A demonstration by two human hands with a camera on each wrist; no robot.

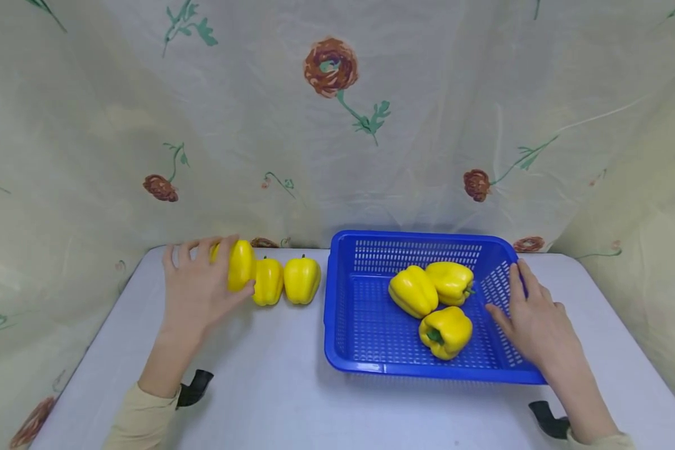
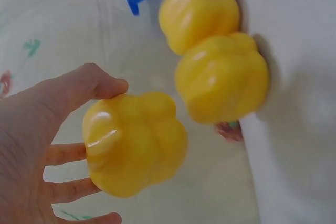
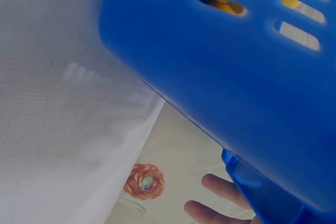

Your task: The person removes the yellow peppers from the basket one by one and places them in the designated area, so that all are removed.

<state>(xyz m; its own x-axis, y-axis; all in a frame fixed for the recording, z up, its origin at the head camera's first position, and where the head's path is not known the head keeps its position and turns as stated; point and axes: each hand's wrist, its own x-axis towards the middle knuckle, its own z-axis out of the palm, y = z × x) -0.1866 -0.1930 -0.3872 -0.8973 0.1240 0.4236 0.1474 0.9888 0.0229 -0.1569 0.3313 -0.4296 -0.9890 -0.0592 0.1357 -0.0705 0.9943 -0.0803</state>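
Note:
My left hand (image 1: 199, 294) holds a yellow bell pepper (image 1: 242, 265) between thumb and fingers, at the left end of a row. In the left wrist view this pepper (image 2: 136, 142) hangs clear of the table surface, apart from the two others. Those two yellow bell peppers, one in the middle (image 1: 268, 281) and one at the right (image 1: 302, 280), stand side by side with stems up. My right hand (image 1: 540, 322) grips the right rim of a blue plastic basket (image 1: 422, 370), thumb on the inner side. Three yellow bell peppers (image 1: 413, 290) lie inside, towards its right half.
A white table (image 1: 275, 400) carries everything. Behind it and at the sides hangs a pale curtain (image 1: 247, 125) with a flower print. Dark curved pieces, one by the left wrist (image 1: 195, 387) and one by the right wrist (image 1: 548, 419), show near the sleeves.

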